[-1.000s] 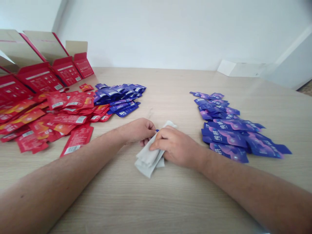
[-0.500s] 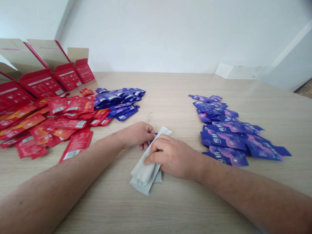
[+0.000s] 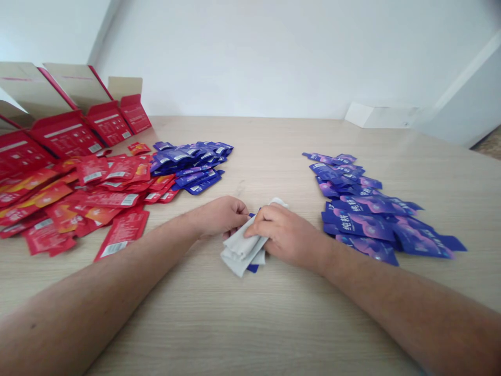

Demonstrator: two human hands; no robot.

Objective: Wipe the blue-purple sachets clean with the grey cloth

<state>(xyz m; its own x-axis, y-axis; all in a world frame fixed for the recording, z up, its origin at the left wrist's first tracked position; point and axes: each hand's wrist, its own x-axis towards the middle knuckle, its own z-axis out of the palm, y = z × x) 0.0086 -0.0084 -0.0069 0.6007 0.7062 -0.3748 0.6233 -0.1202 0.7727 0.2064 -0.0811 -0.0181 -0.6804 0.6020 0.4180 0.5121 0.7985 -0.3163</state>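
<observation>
- Gripping folded white cloth [image 3: 239,251] over a blue sachet [image 3: 253,268]: my right hand [image 3: 287,235].
- Left hand [image 3: 223,216] pinches the sachet.
- Left of cloth: open red cartons [image 3: 68,137], contents hidden from me.

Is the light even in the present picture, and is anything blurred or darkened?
Head view: mostly even, soft light, no strong glare on the cloth; small print on the red boxes too blurred to read; white box nearly merging with the wall; top right corner darkened.

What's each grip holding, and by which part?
The right grip holds a folded white cloth by its middle; the left grip apparently pinches the far end of a flat blue packet, mostly hidden.
</observation>
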